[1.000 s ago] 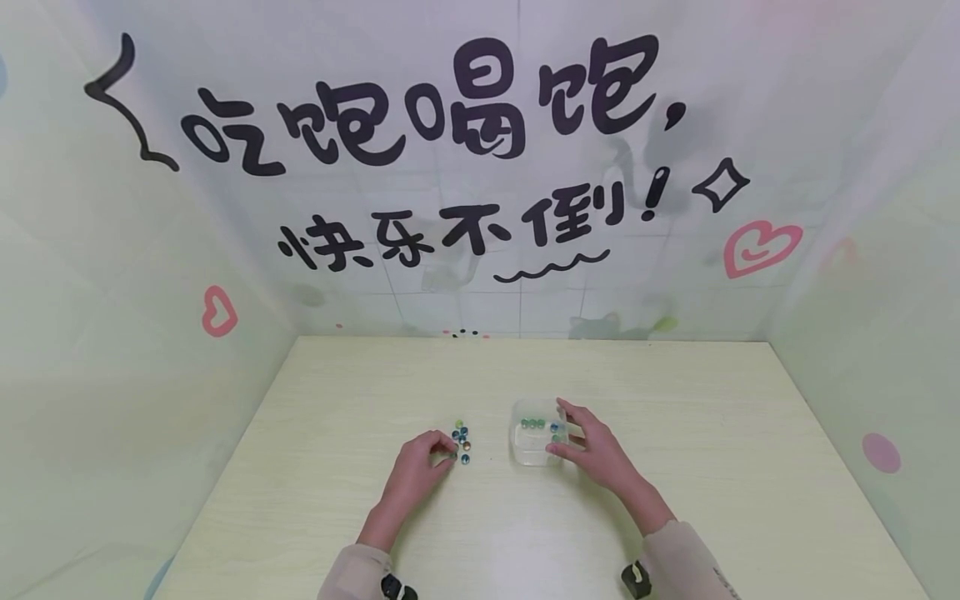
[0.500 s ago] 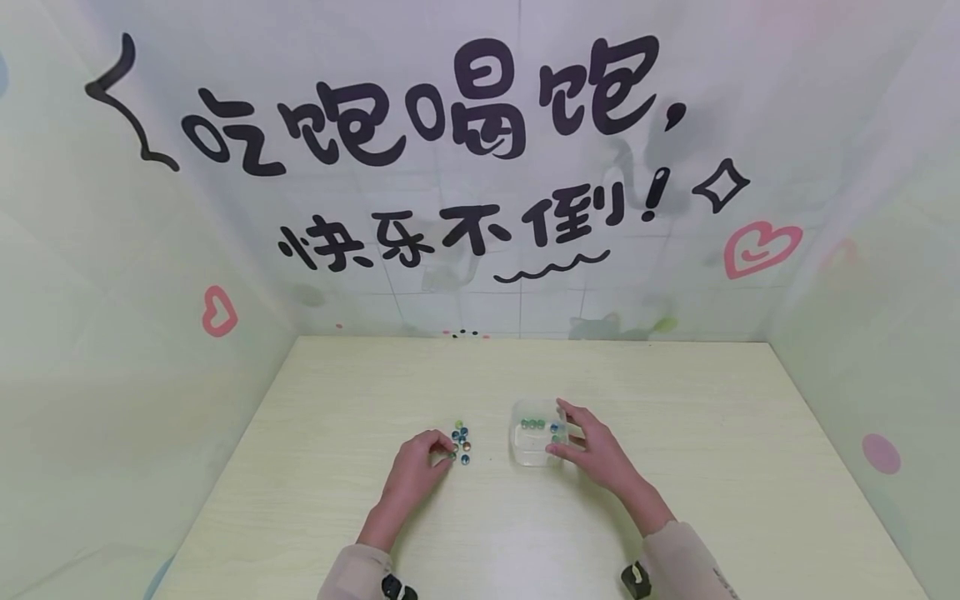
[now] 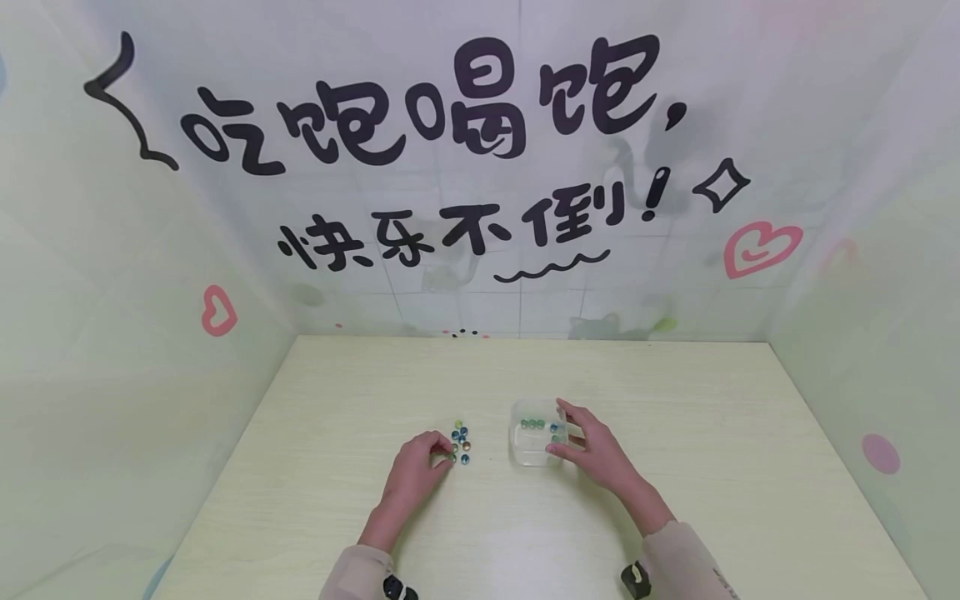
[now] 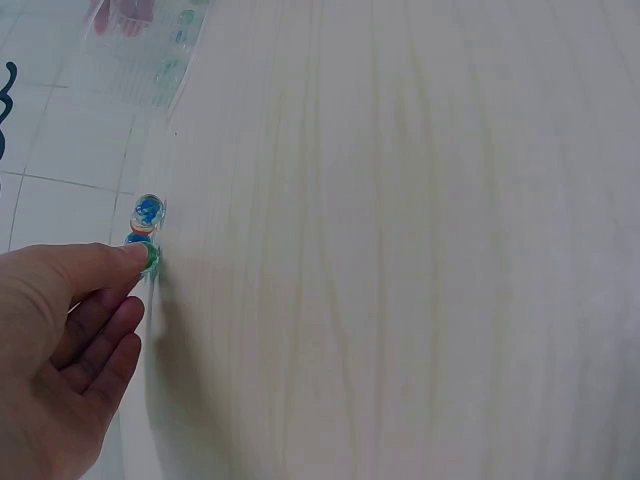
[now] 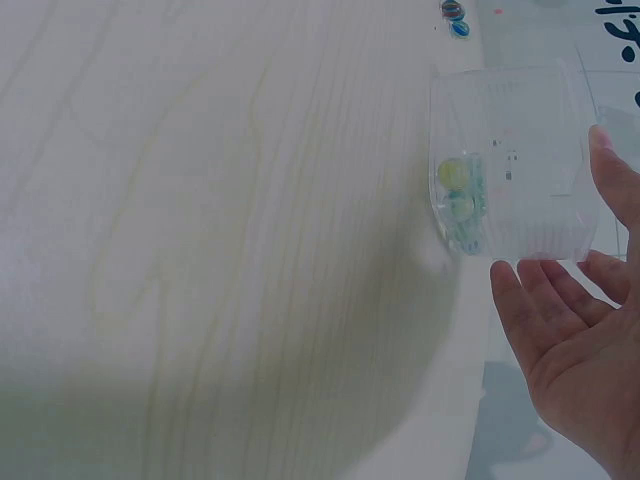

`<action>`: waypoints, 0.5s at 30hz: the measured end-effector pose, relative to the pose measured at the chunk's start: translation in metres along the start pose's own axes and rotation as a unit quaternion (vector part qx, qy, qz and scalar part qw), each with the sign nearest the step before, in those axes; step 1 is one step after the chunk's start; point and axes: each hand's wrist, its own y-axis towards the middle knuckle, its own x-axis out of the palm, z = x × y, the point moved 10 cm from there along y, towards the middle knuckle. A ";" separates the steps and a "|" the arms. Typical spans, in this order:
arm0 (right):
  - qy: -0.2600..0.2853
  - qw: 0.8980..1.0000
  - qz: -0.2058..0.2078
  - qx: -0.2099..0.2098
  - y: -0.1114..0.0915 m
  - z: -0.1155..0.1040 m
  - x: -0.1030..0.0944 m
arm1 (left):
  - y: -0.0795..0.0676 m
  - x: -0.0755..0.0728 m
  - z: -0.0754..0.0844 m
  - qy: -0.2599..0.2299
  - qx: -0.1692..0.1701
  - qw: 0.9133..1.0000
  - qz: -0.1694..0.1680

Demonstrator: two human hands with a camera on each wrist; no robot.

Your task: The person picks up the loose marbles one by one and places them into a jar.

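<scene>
My left hand [image 3: 417,468] is at the near left edge of a small cluster of glass marbles [image 3: 466,446] on the table. Its thumb and index finger pinch a green marble [image 4: 151,258], best seen in the left wrist view, with a blue marble [image 4: 149,211] just beyond. My right hand [image 3: 596,446] grips the right side of a clear plastic box [image 3: 531,457], thumb on one side and fingers on the other. Inside, several green and blue marbles [image 5: 460,205] lie along the bottom. The left hand's fingertips partly hide the nearest marbles of the cluster.
The pale wood-grain table [image 3: 360,375] stretches around both hands. A printed curtain [image 3: 480,308] with black characters and pink hearts rises behind the table's back edge and along both sides. The box stands a short way right of the marble cluster.
The left fingertips have drawn back very slightly to the left, and a green marble shows more clearly at them. The right hand and the box have stayed in place.
</scene>
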 end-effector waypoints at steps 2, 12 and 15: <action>0.000 1.000 0.000 -0.001 0.000 0.000 0.000 | 0.000 0.000 0.000 0.002 0.000 1.000 -0.001; -0.004 1.000 -0.002 -0.001 0.001 -0.001 0.000 | 0.000 -0.001 0.000 0.003 -0.005 1.000 0.001; -0.005 1.000 -0.002 -0.001 0.001 -0.001 0.000 | 0.000 -0.001 0.000 0.005 -0.004 1.000 0.002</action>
